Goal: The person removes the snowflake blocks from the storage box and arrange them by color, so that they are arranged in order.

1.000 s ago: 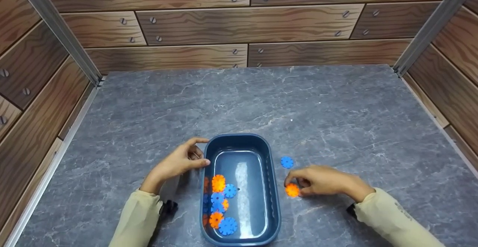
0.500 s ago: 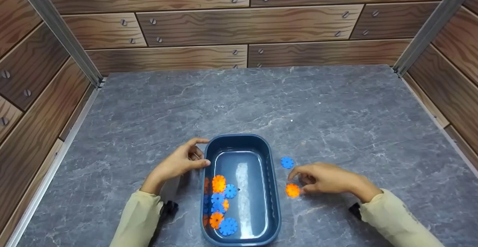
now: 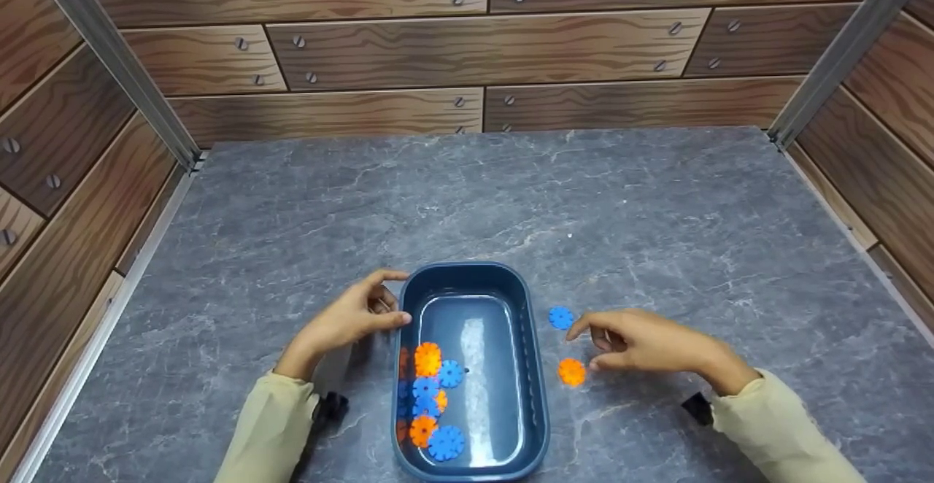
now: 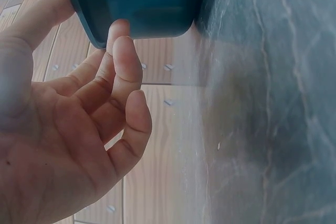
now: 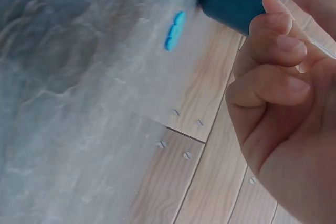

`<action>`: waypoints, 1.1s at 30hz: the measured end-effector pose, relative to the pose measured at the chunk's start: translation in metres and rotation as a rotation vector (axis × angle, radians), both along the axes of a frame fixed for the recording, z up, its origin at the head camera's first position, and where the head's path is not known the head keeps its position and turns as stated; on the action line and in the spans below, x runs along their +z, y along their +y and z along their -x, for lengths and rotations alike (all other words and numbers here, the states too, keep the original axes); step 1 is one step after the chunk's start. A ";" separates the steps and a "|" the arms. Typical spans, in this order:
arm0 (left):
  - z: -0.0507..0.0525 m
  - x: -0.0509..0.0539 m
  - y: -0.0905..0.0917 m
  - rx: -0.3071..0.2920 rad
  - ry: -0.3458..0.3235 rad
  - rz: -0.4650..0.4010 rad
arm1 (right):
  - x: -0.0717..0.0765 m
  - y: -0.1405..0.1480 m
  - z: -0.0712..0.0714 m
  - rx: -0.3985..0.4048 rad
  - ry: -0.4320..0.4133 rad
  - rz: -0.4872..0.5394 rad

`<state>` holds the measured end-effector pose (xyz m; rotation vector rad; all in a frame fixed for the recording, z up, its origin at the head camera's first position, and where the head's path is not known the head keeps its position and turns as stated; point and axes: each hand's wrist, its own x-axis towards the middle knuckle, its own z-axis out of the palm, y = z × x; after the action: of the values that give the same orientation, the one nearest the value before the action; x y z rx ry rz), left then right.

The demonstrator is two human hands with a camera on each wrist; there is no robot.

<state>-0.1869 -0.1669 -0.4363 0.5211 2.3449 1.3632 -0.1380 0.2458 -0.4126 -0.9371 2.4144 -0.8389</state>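
Note:
My left hand holds the left rim of a dark blue plastic bin, thumb and index finger at its edge. In the left wrist view the other fingers curl near the bin's outer wall. My right hand hovers to the right of the bin with nothing in it, thumb and index finger apart. Just left of its thumb lies an orange notched interlocking disc on the table. A blue notched disc lies beyond it, close to the index finger; the right wrist view shows a blue disc edge-on.
Several blue and orange discs lie along the left side inside the bin, some overlapping. The grey marbled table is bounded by wood-patterned walls at the back and sides.
My right hand has drawn away from the orange disc, up and to the right, leaving it on the table. The left hand and the bin have stayed put.

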 end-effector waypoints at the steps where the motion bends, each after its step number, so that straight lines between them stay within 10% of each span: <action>1: 0.000 0.000 0.000 0.000 -0.003 0.001 | 0.001 -0.001 0.000 -0.002 -0.006 0.005; 33: -0.001 0.001 0.001 0.010 -0.029 -0.013 | 0.029 -0.064 0.000 0.205 0.013 0.163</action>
<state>-0.1860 -0.1664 -0.4348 0.4905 2.3198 1.3815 -0.1377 0.1819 -0.3834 -1.2311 2.2382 -0.9642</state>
